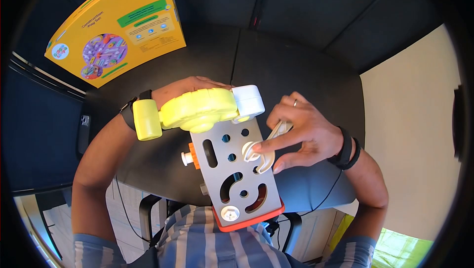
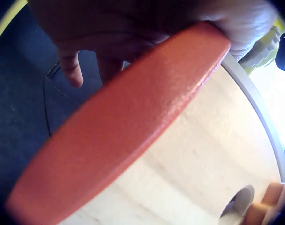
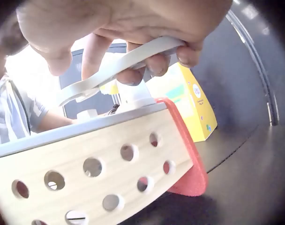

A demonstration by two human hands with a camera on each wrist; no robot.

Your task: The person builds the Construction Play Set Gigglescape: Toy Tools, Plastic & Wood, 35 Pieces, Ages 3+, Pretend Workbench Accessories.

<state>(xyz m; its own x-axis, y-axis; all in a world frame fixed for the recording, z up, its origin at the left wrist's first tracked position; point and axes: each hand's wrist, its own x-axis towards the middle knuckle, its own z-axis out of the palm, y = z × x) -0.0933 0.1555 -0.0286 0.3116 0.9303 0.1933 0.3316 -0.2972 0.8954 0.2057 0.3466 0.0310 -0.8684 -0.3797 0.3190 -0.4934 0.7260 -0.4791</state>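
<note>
A toy workbench (image 1: 217, 176) with a grey top full of holes and red ends stands tilted in front of my body. My left hand (image 1: 190, 86) grips its far end, mostly hidden behind a yellow toothed piece (image 1: 200, 107); the left wrist view shows the palm against the red end board (image 2: 119, 117), with straight fingertips beyond it. My right hand (image 1: 308, 134) holds a cream toy wrench (image 3: 128, 61), several fingers curled round its handle. The wrench's mouth lies at a white bolt head (image 1: 251, 149) on the grey top, the index fingertip right beside it.
A white block (image 1: 248, 99) adjoins the yellow piece. An orange nut on a white bolt (image 1: 187, 158) juts from the left side. Another white bolt head (image 1: 230, 213) sits at the near corner. The yellow toy box (image 1: 118, 31) stands at the back left of the black table (image 1: 306, 80).
</note>
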